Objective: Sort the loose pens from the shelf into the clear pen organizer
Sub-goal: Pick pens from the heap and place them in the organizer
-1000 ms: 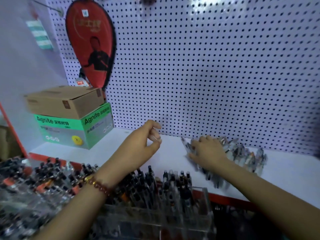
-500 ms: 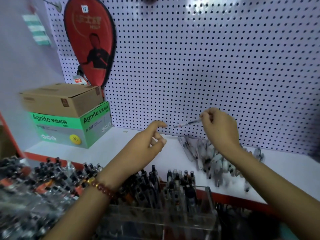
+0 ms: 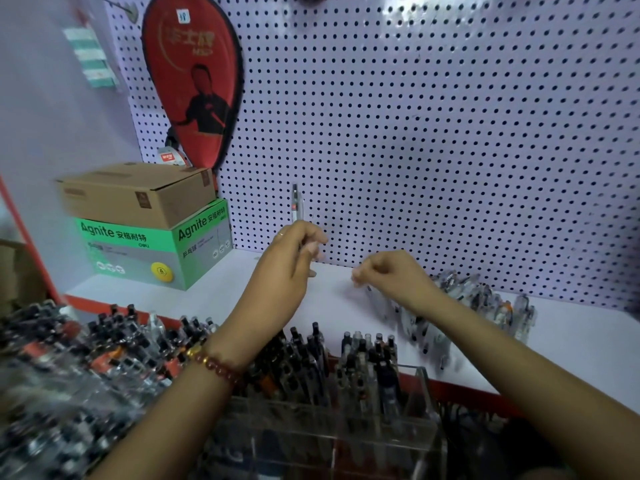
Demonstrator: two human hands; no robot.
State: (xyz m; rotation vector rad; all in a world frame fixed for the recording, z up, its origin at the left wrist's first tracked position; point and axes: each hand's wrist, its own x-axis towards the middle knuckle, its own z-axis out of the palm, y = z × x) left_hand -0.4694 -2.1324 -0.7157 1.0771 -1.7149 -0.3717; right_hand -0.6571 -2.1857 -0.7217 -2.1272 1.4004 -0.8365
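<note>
Clear-barrelled pen (image 3: 296, 206), likely light, stiff and slick, stands upright, pinched low on its barrel by the left hand (image 3: 294, 252); right hand (image 3: 393, 277) curled, apparently empty.

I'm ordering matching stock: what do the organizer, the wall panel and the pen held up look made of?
Organizer: clear rigid plastic, likely acrylic; see-through glossy walls. Wall panel: white perforated board, matte, metal or hardboard unclear. Pen in the left hand: transparent plastic barrel, apparently.
</note>
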